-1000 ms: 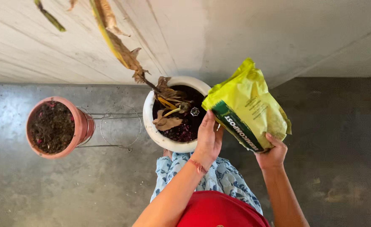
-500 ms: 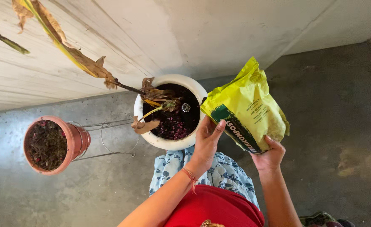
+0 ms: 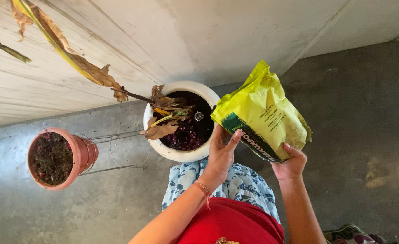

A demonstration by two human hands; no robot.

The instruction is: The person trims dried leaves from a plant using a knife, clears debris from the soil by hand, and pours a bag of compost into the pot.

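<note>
A yellow-green compost bag (image 3: 265, 113) is held tilted beside a white round pot (image 3: 163, 147) of dark soil with a dried, brown-leaved plant (image 3: 165, 113). My right hand (image 3: 292, 162) grips the bag's lower corner from beneath. At the bag's left end, near its opening, my left hand (image 3: 222, 153) touches it with the thumb raised; that end sits over the pot's right rim. Whether the left fingers grip the bag is hidden. A thread band is around my left wrist.
A terracotta pot (image 3: 84, 153) of soil sits in a wire stand (image 3: 127, 144) to the left, which has a second, unfilled ring. A pale wall (image 3: 208, 40) rises behind the pots. Grey concrete floor (image 3: 366, 117) lies all around. Long dry leaves (image 3: 68, 49) reach up left.
The view has shifted slightly, and the bag's left end has moved closer over the white pot's rim. Both hands stay on the bag.
</note>
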